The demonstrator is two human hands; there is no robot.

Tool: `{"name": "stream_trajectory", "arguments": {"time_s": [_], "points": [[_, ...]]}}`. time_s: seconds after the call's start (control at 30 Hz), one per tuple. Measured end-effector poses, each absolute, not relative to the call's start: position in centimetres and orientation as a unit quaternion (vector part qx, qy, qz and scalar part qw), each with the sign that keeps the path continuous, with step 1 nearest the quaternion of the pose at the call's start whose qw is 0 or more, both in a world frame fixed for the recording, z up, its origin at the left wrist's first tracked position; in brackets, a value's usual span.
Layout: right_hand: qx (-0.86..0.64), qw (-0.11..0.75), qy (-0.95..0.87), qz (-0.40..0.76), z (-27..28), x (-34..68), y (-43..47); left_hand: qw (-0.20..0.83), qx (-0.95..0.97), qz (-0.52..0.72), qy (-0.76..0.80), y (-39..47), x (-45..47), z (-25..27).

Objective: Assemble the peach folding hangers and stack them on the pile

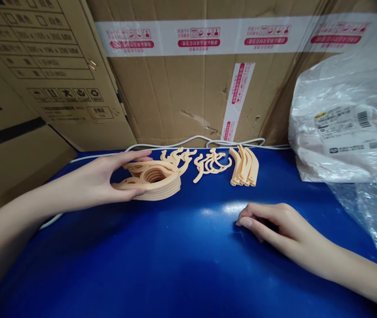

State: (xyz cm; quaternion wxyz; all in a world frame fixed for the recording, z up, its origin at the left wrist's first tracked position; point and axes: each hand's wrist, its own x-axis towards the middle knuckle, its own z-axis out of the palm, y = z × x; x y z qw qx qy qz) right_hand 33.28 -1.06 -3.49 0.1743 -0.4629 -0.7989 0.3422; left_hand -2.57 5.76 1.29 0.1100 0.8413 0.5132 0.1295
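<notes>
My left hand (98,180) is closed round a stack of beige plastic pieces (161,187) with a large round opening, thumb along the near side and fingers over the far side. The stack sits on the blue tabletop. Just right of it lie several small beige hooks (179,155), and further right a second loose group of curved hooks (212,163). A row of beige curved strips (244,165) follows. Nearer the front, my right hand (271,225) hovers over or rests on the table, fingers curled and thumb against them, with nothing visible in it.
A blue tabletop (161,260) spreads below. A white cable (175,143) runs along its back edge, before a large cardboard box (175,92). Another printed carton (49,66) stands at left. A clear plastic bag with a label (347,128) lies at right.
</notes>
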Motion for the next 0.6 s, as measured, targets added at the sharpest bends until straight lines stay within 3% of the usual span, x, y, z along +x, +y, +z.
{"name": "stream_trajectory", "arguments": {"time_s": [0.6], "points": [[-0.467,0.164,-0.799,0.341,-3.5,33.22,-0.97,0.129,0.842,0.137,0.506,5.62,-2.55,1.41]]}}
